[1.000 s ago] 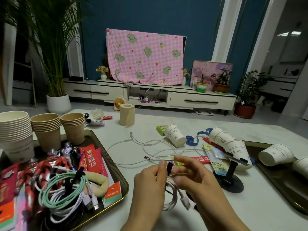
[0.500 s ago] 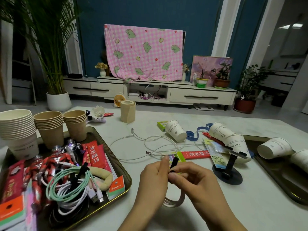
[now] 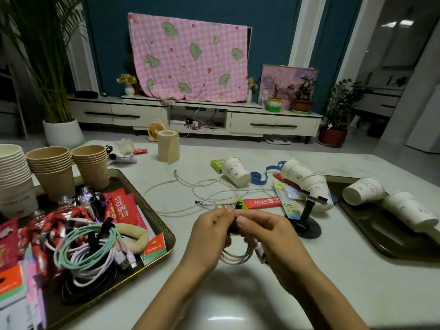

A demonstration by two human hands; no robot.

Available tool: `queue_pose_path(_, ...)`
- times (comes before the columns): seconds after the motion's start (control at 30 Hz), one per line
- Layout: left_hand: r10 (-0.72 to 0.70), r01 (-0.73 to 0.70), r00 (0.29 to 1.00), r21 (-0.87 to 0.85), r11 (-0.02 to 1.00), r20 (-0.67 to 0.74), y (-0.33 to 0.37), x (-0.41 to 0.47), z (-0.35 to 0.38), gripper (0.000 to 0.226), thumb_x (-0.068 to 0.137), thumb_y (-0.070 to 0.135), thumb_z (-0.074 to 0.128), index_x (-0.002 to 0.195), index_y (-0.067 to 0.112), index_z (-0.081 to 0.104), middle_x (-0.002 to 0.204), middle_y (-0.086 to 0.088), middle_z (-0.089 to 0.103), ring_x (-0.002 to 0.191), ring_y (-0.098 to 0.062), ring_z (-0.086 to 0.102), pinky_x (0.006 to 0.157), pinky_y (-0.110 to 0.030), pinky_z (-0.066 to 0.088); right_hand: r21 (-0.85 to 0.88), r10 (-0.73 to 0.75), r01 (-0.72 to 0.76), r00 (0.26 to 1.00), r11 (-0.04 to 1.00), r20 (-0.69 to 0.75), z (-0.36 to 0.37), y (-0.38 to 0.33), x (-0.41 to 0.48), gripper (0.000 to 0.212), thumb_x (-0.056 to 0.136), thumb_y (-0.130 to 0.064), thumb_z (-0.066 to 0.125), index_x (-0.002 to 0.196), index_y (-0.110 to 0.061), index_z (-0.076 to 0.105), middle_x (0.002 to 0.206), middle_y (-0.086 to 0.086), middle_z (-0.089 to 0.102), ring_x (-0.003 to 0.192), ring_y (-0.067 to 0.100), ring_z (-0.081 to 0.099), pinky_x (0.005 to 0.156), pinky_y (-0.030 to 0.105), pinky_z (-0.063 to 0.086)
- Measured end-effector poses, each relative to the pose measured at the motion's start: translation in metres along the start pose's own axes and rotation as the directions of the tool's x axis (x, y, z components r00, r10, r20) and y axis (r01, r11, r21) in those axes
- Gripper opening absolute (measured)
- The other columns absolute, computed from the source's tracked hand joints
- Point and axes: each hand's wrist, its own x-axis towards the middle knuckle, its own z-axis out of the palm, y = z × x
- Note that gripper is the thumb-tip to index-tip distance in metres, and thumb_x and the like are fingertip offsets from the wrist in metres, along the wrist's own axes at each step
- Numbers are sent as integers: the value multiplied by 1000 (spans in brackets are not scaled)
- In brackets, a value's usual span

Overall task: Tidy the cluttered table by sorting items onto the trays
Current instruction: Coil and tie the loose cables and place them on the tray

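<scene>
Head view: both hands meet low centre, just above the table [image 3: 333, 277]. Left hand [image 3: 212, 231] has its fingers curled, pinching the top of a coiled white cable [image 3: 234, 257]. Right hand [image 3: 266, 234] is also curled, thumb and forefinger pinching a black tie [image 3: 234, 226] at the same spot. The loop hangs below both hands and the plug end sits by the right palm.

Step looks like fastening the tie round the coil. Whether it is fully closed can't be told, fingers cover it.

Left tray [image 3: 172, 236] already holds bundled cables [image 3: 83, 256], red packets and cup stacks. Right tray [image 3: 381, 239] holds tipped white cups [image 3: 363, 194].

Next move, as a guess: finish the tie, then carry the coil left and drop it beside the other cables. A loose cable [image 3: 190, 186] lies unsorted on the table, plus cups, packets and a stand
</scene>
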Motion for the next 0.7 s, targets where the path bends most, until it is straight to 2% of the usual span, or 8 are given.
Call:
queue_pose_path(0.07, 14, -14, 1000, 47, 999, -4, 0, 0, 1, 34, 98, 22, 42, 78, 9, 68, 56, -1, 57, 50, -13, 43, 51, -23, 32, 21, 37, -36, 999, 999, -35, -1, 1, 3, 16, 86, -16, 61, 86, -19, 76, 87, 5, 74, 80, 23, 65, 68, 29, 48)
queue_pose_path(0.17, 64, -54, 997, 210, 976, -45, -2, -2, 6, 36, 98, 26, 40, 70, 25, 63, 52, 9, 58, 46, -2, 48, 51, -20, 35, 138, 88, -68, 985, 988, -149, 1, 6, 11, 14, 82, -9, 66, 95, -11, 70, 87, 10, 73, 81, 21, 67, 69, 25, 53)
queue_pose_path(0.23, 99, -72, 992, 305, 950, -73, -3, -1, 6, 36, 98, 27, 40, 68, 25, 60, 54, 11, 58, 53, -4, 52, 54, -20, 36, 241, 144, -100, 974, 965, -174, 4, 9, 15, 22, 80, -2, 67, 100, -9, 64, 84, 10, 73, 76, 18, 69, 69, 22, 55)
queue_pose_path(0.37, 207, -132, 970, 436, 890, -129, -5, -7, 8, 32, 98, 25, 40, 71, 23, 57, 60, 13, 55, 58, -7, 51, 55, -16, 35, 217, 106, -44, 953, 975, -285, 8, 13, 16, 7, 81, -1, 66, 86, -6, 70, 75, 7, 72, 68, 13, 66, 64, 19, 55)
queue_pose_path(0.43, 270, -157, 945, 468, 870, -185, -3, -9, 9, 31, 98, 22, 42, 69, 23, 54, 59, 15, 51, 59, -10, 50, 55, -15, 32, 167, 33, 25, 941, 986, -337, 11, 14, 16, 6, 82, -4, 67, 87, -3, 69, 71, 5, 69, 60, 7, 62, 56, 15, 50)
queue_pose_path(0.5, 273, -138, 934, 470, 872, -232, -1, -8, 7, 35, 98, 21, 41, 64, 26, 48, 57, 15, 49, 56, -6, 48, 54, -9, 33, 105, -63, 103, 943, 989, -328, 15, 14, 16, 5, 81, -4, 67, 85, -6, 70, 71, 3, 71, 63, 6, 65, 58, 13, 50)
queue_pose_path(0.6, 156, -52, 951, 360, 931, -266, 0, -3, 2, 37, 99, 25, 39, 64, 22, 52, 57, 8, 51, 55, -14, 46, 56, -20, 33, 57, -202, 227, 936, 972, -287, 20, 17, 12, 12, 79, 1, 68, 80, -11, 70, 72, 0, 72, 69, 10, 68, 65, 16, 52)
queue_pose_path(0.7, 21, 29, 960, 172, 985, -279, 3, 0, 1, 40, 99, 23, 39, 61, 19, 52, 53, 2, 47, 53, -20, 41, 66, -31, 37, -143, -409, 387, 892, 911, -195, 22, 22, 6, 20, 77, 6, 67, 79, -14, 72, 77, 1, 71, 77, 10, 67, 72, 16, 50)
